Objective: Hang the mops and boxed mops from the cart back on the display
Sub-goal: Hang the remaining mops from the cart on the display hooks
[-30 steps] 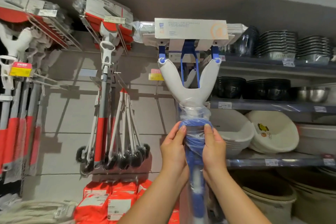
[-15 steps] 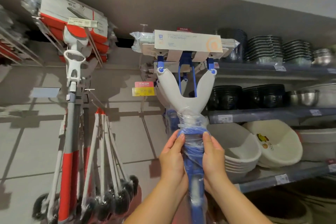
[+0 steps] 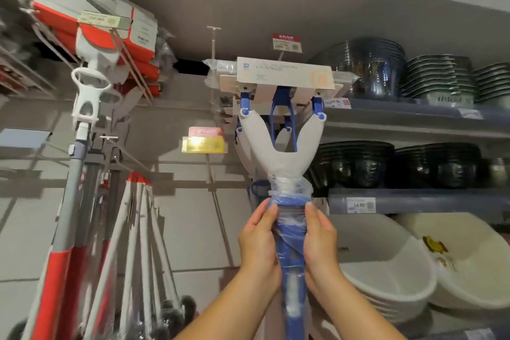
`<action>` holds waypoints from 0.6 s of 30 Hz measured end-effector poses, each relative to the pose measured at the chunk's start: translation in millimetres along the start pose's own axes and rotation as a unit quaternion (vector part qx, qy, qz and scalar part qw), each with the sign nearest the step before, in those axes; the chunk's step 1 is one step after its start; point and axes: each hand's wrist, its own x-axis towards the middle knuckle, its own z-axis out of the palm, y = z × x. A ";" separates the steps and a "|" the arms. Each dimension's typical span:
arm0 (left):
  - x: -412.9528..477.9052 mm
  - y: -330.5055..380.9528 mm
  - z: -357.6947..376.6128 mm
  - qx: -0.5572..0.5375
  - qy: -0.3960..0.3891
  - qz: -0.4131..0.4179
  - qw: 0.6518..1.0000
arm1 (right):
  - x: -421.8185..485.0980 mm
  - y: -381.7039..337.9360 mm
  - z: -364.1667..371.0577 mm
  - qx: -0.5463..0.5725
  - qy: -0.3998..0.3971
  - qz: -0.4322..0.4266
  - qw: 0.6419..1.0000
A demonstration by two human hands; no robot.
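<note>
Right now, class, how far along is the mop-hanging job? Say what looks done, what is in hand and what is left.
Done: red mops and boxed mops hang at left. In hand: left hand and right hand grip the blue mop by its wrapped handle, head raised high. Left: hooking it on, not visibly done; the cart is out of view, so the rest cannot be told.

Grey tiled wall (image 3: pixel 193 229); shelves (image 3: pixel 414 199) right, stacked bowls (image 3: pixel 356 165), basins (image 3: pixel 386 270).
</note>
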 end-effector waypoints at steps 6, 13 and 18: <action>37.2 -11.9 23.8 0.006 0.007 0.056 0.998 | 52.2 0.5 -3.6 0.009 -0.048 -0.033 0.998; 67.0 -18.4 42.9 0.021 0.009 0.092 0.995 | 90.6 3.9 0.3 0.022 -0.075 -0.014 0.997; 87.8 -18.4 46.8 0.039 0.021 0.101 0.994 | 110.9 11.2 8.1 0.023 -0.070 0.027 0.997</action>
